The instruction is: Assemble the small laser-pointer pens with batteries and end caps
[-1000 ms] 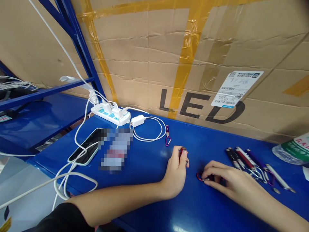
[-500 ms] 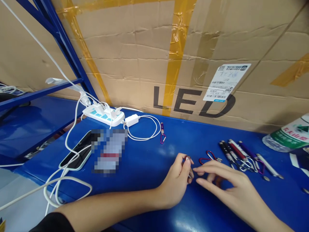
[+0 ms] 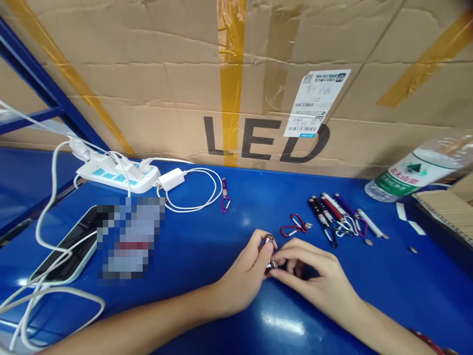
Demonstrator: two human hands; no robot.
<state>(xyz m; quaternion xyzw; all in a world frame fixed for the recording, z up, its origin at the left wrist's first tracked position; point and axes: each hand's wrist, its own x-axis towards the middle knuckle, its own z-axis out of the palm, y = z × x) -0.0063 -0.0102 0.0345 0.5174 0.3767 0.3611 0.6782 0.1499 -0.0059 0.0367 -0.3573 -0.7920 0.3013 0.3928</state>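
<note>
My left hand (image 3: pixel 246 268) is closed around a small dark red and silver keychain flashlight (image 3: pixel 269 238), most of which is hidden by the fingers. My right hand (image 3: pixel 314 271) pinches at its lower end, thumb and forefinger touching the metal there. Just beyond the hands lie red carabiner clips (image 3: pixel 294 226) beside a small silvery piece. Farther right, several slim keychain lights (image 3: pixel 334 209) in black, red, blue and silver lie side by side with their clips. Small round button cells (image 3: pixel 368 242) rest near them. A purple keychain light (image 3: pixel 224 187) lies alone at the back.
A white power strip (image 3: pixel 118 175) with plugs and a white cable (image 3: pixel 207 207) sits at the back left. A phone (image 3: pixel 66 249) lies before it, next to a blurred-out patch. A large cardboard box (image 3: pixel 166 98) walls the rear. At right lies a water bottle (image 3: pixel 410 172).
The view has shifted, so everything on the table appears farther left. My right hand has closed in, from just apart to touching the lower end of the flashlight in my left hand.
</note>
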